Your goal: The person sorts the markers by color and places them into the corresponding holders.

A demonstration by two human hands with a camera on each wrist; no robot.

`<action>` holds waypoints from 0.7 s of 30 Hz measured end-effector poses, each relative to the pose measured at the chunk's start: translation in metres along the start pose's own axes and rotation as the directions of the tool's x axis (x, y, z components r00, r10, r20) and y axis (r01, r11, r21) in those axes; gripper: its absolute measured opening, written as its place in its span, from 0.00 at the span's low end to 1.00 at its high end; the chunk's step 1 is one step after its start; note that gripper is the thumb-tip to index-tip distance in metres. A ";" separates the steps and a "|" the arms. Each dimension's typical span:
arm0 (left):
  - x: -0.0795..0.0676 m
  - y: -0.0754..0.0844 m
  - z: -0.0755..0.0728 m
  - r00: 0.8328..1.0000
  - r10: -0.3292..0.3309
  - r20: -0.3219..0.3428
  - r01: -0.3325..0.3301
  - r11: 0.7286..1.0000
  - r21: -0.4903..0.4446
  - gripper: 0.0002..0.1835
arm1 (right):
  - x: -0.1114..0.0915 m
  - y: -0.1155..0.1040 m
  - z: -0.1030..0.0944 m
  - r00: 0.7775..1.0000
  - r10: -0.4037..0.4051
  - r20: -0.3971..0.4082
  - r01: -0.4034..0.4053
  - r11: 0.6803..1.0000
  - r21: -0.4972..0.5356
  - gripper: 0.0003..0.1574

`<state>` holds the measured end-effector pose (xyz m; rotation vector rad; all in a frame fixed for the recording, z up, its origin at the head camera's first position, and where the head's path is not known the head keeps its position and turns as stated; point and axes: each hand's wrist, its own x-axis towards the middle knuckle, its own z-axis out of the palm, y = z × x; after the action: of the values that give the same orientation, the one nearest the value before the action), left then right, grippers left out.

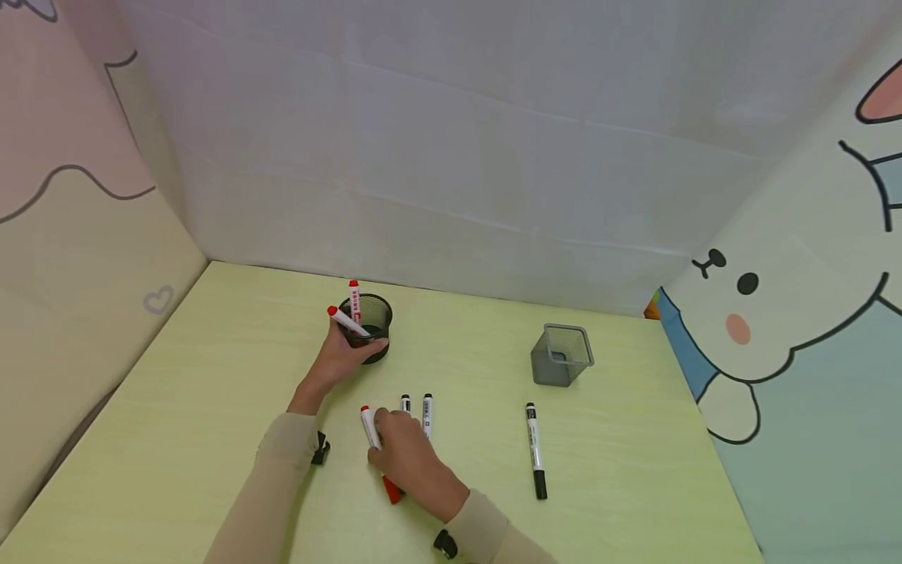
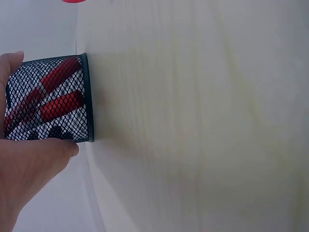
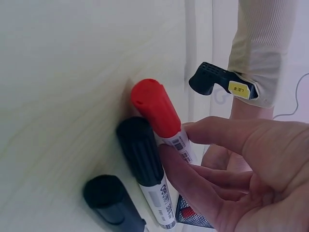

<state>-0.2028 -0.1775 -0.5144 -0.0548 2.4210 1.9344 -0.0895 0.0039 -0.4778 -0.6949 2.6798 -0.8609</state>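
Observation:
At the back left of the table, my left hand [image 1: 337, 362] grips a round black mesh pen cup [image 1: 377, 312], with thumb and fingers on opposite sides. Two red-capped markers lean inside it, and their red ends show through the mesh pen cup [image 2: 53, 104] in the left wrist view. Nearer the front, my right hand [image 1: 412, 454] pinches a white marker with a red cap [image 3: 157, 108] between thumb and finger. Two black-capped markers lie right beside it, one black marker [image 3: 142, 154] close against the red one and another black marker [image 3: 108, 198] farther off.
A square grey mesh pen cup [image 1: 553, 364] stands at the right of the table. In front of it lies a single black-and-white marker [image 1: 535, 450]. A pale wall sheet [image 1: 451, 196] rises behind the table's back edge.

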 end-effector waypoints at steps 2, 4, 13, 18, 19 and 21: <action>0.001 0.000 0.001 1.000 -0.008 0.001 0.008 1.000 0.013 0.55 | 0.000 0.001 -0.001 1.000 0.012 0.004 -0.012 0.999 0.040 0.13; 0.001 0.000 0.001 1.000 -0.016 0.000 0.016 1.000 0.024 0.56 | 0.000 0.003 -0.002 1.000 0.021 0.008 -0.021 0.998 0.065 0.16; 0.003 -0.002 0.003 1.000 -0.019 -0.003 0.019 0.999 0.028 0.55 | 0.001 0.006 -0.010 1.000 0.027 -0.001 -0.027 0.988 0.151 0.19; 0.004 -0.005 0.002 1.000 -0.009 -0.003 0.009 1.000 0.011 0.55 | 0.002 0.007 -0.013 0.999 0.034 -0.005 -0.032 0.978 0.208 0.18; 0.004 -0.006 0.002 1.000 -0.009 -0.005 0.009 1.000 0.010 0.55 | 0.002 0.007 -0.014 0.999 0.037 -0.011 -0.033 0.975 0.220 0.18; 0.004 -0.006 0.002 1.000 -0.007 -0.007 0.007 1.000 0.010 0.55 | 0.004 0.008 -0.015 0.999 0.041 -0.029 -0.033 0.972 0.234 0.18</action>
<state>-0.2067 -0.1766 -0.5213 -0.0700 2.4319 1.9223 -0.1012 0.0150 -0.4710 -0.5784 2.5524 -1.1634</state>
